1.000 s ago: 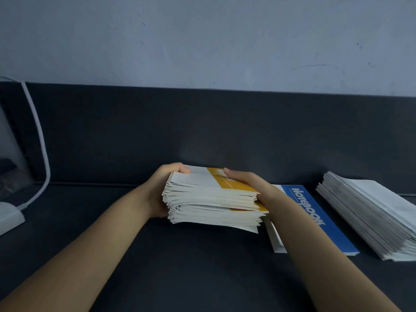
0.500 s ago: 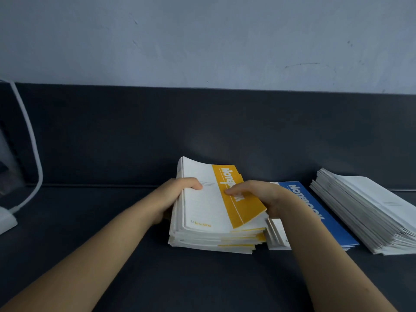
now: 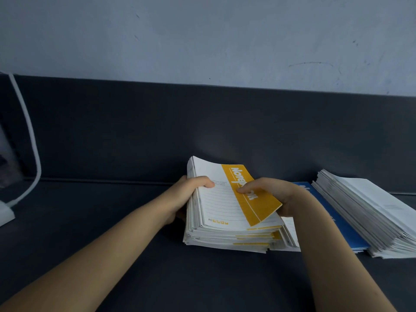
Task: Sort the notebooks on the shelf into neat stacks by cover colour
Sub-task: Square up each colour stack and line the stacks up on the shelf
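Note:
A stack of yellow-and-white notebooks [image 3: 225,212] rests on the dark shelf [image 3: 112,233] at centre. My left hand [image 3: 191,190] grips its left edge, thumb on the top cover. From the right, my right hand [image 3: 270,194] holds the same stack, with its fingers on the yellow band. Just to the right lies a blue notebook stack [image 3: 346,226], partly hidden by my right forearm. Further right sits a slanted pile of white-faced notebooks [image 3: 371,212]; their cover colour does not show.
A white cable [image 3: 31,140] curves down at the far left to a white object [image 3: 5,213] on the shelf. A dark back panel [image 3: 202,122] rises behind the stacks, with a pale wall above.
The yellow stack was lifted and tilted a second ago; it now lies flat on the shelf beside the blue stack. Both hands stay on it, fingers shifted onto the top cover.

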Motion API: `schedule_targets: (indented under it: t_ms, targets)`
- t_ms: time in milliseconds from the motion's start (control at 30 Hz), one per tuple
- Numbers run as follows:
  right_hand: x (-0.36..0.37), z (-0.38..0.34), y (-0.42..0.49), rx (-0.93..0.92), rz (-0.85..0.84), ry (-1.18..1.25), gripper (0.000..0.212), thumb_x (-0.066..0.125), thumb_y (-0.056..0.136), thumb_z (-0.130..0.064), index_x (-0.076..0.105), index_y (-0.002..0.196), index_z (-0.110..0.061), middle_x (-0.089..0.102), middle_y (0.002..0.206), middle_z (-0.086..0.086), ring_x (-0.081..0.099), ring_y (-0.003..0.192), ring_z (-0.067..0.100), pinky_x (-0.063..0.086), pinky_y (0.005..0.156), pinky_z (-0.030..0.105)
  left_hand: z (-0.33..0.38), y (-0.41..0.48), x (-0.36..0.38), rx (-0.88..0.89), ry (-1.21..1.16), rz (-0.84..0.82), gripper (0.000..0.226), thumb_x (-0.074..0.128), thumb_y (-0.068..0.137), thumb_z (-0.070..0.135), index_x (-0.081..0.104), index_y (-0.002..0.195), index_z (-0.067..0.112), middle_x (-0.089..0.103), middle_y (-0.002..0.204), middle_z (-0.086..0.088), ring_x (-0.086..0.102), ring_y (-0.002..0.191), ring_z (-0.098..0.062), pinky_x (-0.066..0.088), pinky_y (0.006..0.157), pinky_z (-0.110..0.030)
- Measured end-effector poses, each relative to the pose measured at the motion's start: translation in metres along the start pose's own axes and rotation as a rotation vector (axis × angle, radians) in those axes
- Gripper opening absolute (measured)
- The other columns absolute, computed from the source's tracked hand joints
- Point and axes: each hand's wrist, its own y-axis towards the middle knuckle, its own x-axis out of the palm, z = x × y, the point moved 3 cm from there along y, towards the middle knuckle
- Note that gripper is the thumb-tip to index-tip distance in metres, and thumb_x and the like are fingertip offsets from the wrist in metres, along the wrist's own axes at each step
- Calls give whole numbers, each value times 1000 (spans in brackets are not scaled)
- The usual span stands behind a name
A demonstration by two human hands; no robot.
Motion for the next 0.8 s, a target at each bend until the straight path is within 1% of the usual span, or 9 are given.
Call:
schedule_targets:
  t_ms: [100, 133, 233, 333, 400, 467, 567, 733, 800]
  targets:
    - [4, -1, -3, -5, -5, 14, 20, 68, 85, -22, 62, 103, -17, 76, 83, 3, 73, 72, 20, 59, 66, 33, 2, -2, -3, -4, 21, 5, 53, 64, 66, 47, 68, 113, 25, 75, 103, -3, 71, 98, -25, 53, 94, -47]
    - [6, -1, -3, -10, -9, 24, 21, 68, 85, -23, 62, 105, -17, 76, 84, 3, 73, 72, 20, 59, 66, 33, 3, -3, -6, -7, 33, 11, 50, 66, 68, 47, 68, 113, 26, 75, 102, -2, 71, 97, -25, 54, 92, -46]
    - [11, -2, -2, -39, -21, 25, 30, 68, 83, -27, 62, 111, -18, 74, 98, 5, 71, 88, 23, 55, 84, 38, 4, -4, -17, 8, 113, 99, 43, 70, 76, 44, 68, 112, 22, 75, 100, 0, 71, 93, -21, 55, 84, -37]
    - [17, -5, -5, -50, 3, -48, 31, 68, 84, -32, 60, 112, -19, 72, 103, 5, 70, 92, 24, 54, 88, 41, 4, -5, -27, 25, 268, 237, 69, 69, 50, 62, 70, 104, 19, 73, 98, 4, 70, 90, -16, 55, 87, -40]
    - [18, -8, -8, -68, 39, -99, 34, 67, 84, -35, 60, 112, -18, 72, 103, 5, 70, 93, 24, 53, 90, 43, 3, -7, -29, 40, 294, 256, 74, 68, 43, 64, 69, 102, 18, 72, 99, 3, 69, 91, -15, 55, 88, -40]
    - [14, -12, -12, -100, 131, -168, 41, 67, 83, -42, 59, 113, -16, 70, 107, 5, 67, 96, 24, 53, 89, 43, 3, -7, -26, 34, 228, 206, 75, 73, 51, 60, 66, 111, 17, 70, 106, 2, 68, 95, -15, 54, 89, -37]
    - [12, -18, -17, -153, 205, -243, 38, 62, 84, -49, 59, 108, -19, 63, 110, -2, 60, 97, 18, 50, 87, 42, 2, -8, -17, 23, 116, 160, 55, 76, 76, 40, 57, 120, 14, 67, 112, 1, 65, 98, -14, 50, 74, -26]
    - [25, -20, -15, -127, 293, -347, 53, 63, 84, -50, 52, 124, -17, 58, 110, -1, 57, 97, 20, 46, 89, 42, 4, -11, -13, 54, 6, 175, 49, 75, 80, 29, 56, 122, 14, 68, 110, 0, 66, 97, -16, 50, 71, -26]
    - [27, -20, -14, -136, 316, -325, 50, 64, 85, -50, 54, 120, -15, 57, 105, -1, 58, 86, 17, 45, 83, 39, 6, -13, -11, 95, -29, 156, 45, 74, 81, 26, 58, 122, 16, 70, 108, 1, 68, 94, -14, 51, 70, -25]
